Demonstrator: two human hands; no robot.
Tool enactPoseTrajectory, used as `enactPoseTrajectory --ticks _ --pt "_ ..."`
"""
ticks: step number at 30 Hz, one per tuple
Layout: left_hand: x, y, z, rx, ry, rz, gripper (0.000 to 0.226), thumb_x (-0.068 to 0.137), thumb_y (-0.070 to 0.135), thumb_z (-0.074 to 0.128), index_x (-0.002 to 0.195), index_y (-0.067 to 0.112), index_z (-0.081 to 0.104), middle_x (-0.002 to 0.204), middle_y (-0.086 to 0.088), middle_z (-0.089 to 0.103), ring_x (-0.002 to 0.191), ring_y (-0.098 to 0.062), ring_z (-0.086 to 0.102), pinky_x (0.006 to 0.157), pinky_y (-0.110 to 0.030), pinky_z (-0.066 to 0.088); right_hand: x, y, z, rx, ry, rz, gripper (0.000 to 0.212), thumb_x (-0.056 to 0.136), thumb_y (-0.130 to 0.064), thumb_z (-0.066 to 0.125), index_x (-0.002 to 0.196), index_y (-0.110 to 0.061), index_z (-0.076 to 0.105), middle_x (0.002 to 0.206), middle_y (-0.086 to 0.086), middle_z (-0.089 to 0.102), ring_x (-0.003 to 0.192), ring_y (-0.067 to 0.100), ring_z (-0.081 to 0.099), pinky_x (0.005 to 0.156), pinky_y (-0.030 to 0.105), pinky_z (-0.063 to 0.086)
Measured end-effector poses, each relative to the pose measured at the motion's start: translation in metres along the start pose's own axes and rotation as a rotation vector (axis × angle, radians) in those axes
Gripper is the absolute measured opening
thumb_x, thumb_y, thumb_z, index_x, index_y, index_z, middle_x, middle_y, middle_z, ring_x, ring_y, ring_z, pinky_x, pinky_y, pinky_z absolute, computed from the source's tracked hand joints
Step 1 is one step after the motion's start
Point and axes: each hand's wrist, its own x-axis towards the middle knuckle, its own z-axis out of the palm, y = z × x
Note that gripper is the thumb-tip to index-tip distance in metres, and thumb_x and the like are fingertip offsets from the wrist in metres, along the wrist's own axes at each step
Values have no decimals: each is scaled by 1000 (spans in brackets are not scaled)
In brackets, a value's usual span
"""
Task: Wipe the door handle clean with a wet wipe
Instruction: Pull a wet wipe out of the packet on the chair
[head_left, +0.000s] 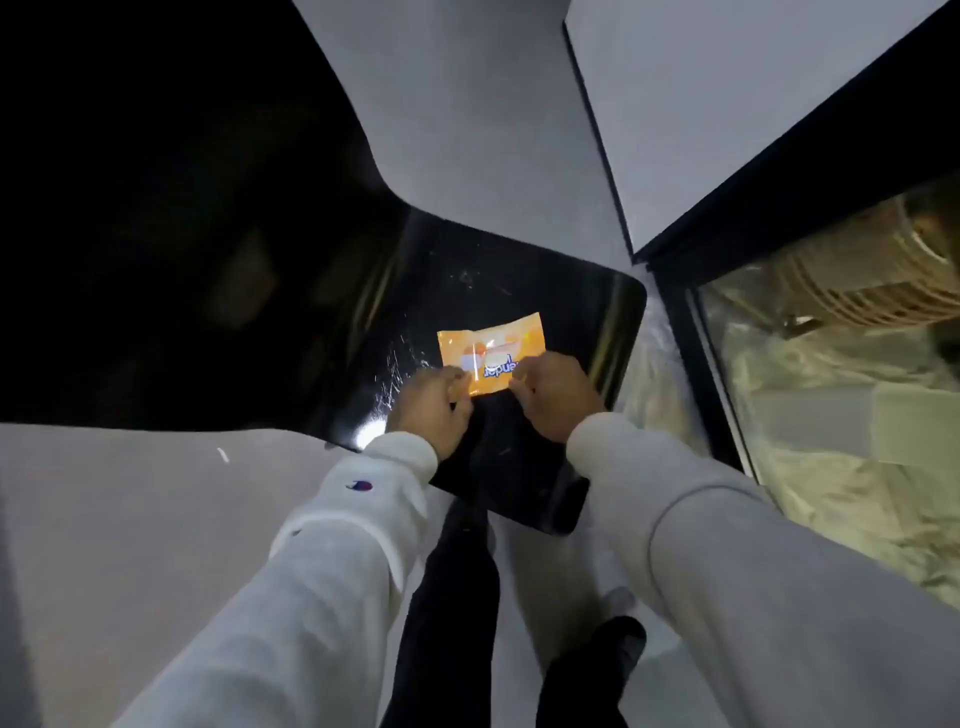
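A flat, rectangular orange plastic wet-wipe packet (493, 358) is held above a glossy black counter (519, 280) with rounded corners. The packet's long axis runs left to right across the view, and its blue printed lettering reads upside down from the wearer's side, so its top edge faces away from the person. Both hands pinch the near edge. The left hand (431, 405) is closed, thumb and fingers gripping the near-left corner of the packet. The right hand (553, 395) is likewise closed, pinching the near-right corner, its knuckles covering part of the lettering. Both arms wear pale grey-white sweatshirt sleeves (332, 545), and the left cuff carries a small red and blue logo (358, 486). The counter surface shows smudges and bright reflections. Beyond and around it lies a light grey floor (130, 519). To the right stands a black-framed glass panel (810, 389), with beige, crumpled-looking material dimly visible behind it. The upper left of the view is very dark, and nothing there can be made out. Below the hands, dark trouser legs (447, 597) show between the sleeves.
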Motion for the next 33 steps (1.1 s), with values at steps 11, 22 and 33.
enactPoseTrajectory --ticks 11,22,33 --pt "40 -17 29 237 51 12 71 82 51 68 144 44 33 145 0 35 128 -29 33 82 -46 54 51 -4 28 -184 59 -12 26 99 -29 48 82 -18 65 80 -2 50 79 25 60 65 36 50" --pt "50 -17 30 173 80 -12 71 84 38 70 142 49 31 136 -3 36 121 -29 35 79 -52 55 69 -14 32 -321 119 -55 17 92 -17 63 108 -14 71 102 3 59 85 22 63 76 38 59" --pt "47 -15 29 200 80 0 70 84 34 68 142 48 31 134 -3 36 119 -28 37 77 -50 56 78 -8 40 -380 62 -147 36 91 -22 67 125 -13 57 123 7 58 108 21 58 85 33 54"
